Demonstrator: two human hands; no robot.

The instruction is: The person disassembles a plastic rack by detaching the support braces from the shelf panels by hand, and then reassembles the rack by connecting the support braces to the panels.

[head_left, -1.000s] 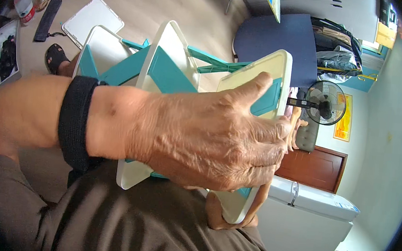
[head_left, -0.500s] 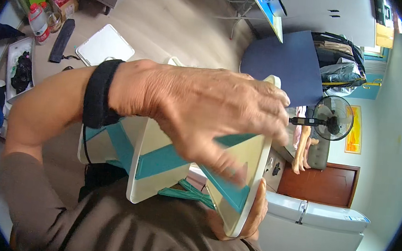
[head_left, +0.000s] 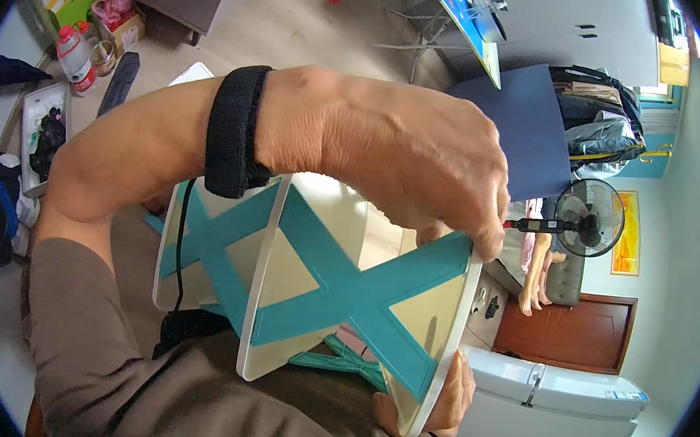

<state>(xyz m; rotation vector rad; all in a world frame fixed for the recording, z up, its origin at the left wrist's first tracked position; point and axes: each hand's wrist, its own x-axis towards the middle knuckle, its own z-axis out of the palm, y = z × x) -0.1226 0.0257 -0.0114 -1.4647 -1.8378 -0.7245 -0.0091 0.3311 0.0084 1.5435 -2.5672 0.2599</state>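
Over my lap stands a small shelf rack [head_left: 341, 292] of cream-white panels joined by teal X-shaped braces. My left hand [head_left: 440, 156], with a black wristband [head_left: 234, 127], is bent over the rack's right-hand panel. Its fingers are closed at that panel's edge, by the upper end of a teal brace; the fingertips are mostly hidden. Lower down, my right hand [head_left: 453, 395] holds the bottom corner of the same panel, thumb on the near side and fingers round the outside. A bundle of teal cord or strips [head_left: 338, 362] lies between the panels, near my shirt.
A black cord [head_left: 182, 244] hangs by the left panel. To the left are a bottle [head_left: 75, 61], a box [head_left: 122, 26] and a white tray [head_left: 30, 150] with black plastic. Beyond stand a folding table [head_left: 470, 24], a fan [head_left: 589, 218] and a white refrigerator [head_left: 549, 423]. Someone's legs [head_left: 535, 274] rest beside the fan.
My left hand, spread and blurred above the rack before, has closed at the right panel's edge. The view has shifted slightly, and more of the teal cross shows. My right hand keeps its hold.
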